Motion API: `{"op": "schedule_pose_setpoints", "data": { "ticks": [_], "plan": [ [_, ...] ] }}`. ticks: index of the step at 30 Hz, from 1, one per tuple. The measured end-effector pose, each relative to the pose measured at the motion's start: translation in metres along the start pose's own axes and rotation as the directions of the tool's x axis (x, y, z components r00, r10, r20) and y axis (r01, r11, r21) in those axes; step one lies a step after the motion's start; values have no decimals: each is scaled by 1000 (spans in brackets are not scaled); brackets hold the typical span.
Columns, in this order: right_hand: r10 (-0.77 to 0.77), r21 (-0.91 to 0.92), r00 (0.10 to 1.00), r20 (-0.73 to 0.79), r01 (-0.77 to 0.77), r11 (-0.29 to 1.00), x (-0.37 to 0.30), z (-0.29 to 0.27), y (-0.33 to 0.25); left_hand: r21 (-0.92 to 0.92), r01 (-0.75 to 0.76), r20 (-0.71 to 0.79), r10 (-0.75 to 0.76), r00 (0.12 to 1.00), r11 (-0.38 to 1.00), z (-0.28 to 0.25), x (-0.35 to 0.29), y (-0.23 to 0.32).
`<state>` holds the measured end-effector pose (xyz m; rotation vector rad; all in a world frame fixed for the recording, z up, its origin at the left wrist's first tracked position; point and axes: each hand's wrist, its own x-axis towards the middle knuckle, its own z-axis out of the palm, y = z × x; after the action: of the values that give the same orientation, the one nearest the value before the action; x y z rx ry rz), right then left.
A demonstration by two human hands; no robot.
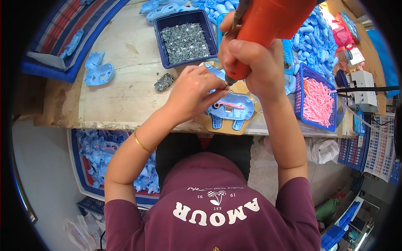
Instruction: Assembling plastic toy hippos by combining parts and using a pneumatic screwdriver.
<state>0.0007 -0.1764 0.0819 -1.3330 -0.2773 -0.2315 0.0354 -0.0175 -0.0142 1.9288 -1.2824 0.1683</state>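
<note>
My right hand (261,62) is wrapped round an orange electric screwdriver (272,21), whose metal tip points down and left. Close by that tip, my left hand (194,88) has its thumb and fingers pinched together; what they hold is too small and hidden to make out. Under both hands lies a light blue plastic shell (243,100), hollow side up, on a tan block (229,126). A pink plastic strip (234,105) rests inside the shell. My left hand partly covers the shell's upper left side.
A dark blue bin of small screws (157,31) stands beyond my left hand, with a loose screw pile (164,82) nearer. Blue shell pieces (99,73) lie left. At right sit a basket (298,90) of pink strips and heaped blue parts (314,42). A crate of blue parts (98,146) stands below.
</note>
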Motion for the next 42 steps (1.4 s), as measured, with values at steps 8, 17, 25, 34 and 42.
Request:
{"op": "schedule_pose_setpoints", "data": {
  "ticks": [8,17,25,34,42],
  "plan": [
    [56,-176,993,-104,-74,982,-31,-7,-4,62,-1,50,-2,999,998,7,-4,20],
    [107,-123,956,-272,-145,982,-61,-34,16,154,-168,130,149,980,974,39,-19,23],
    [11,-196,954,-301,-74,978,-69,-33,29,181,-141,156,114,981,973,43,-21,22],
    [-29,-314,933,-360,-91,945,-65,-23,27,161,-126,166,99,981,979,41,-22,24],
    [-441,-588,895,65,391,708,-30,-25,-60,108,-26,-41,30,999,994,10,-54,24]
  ]
}}
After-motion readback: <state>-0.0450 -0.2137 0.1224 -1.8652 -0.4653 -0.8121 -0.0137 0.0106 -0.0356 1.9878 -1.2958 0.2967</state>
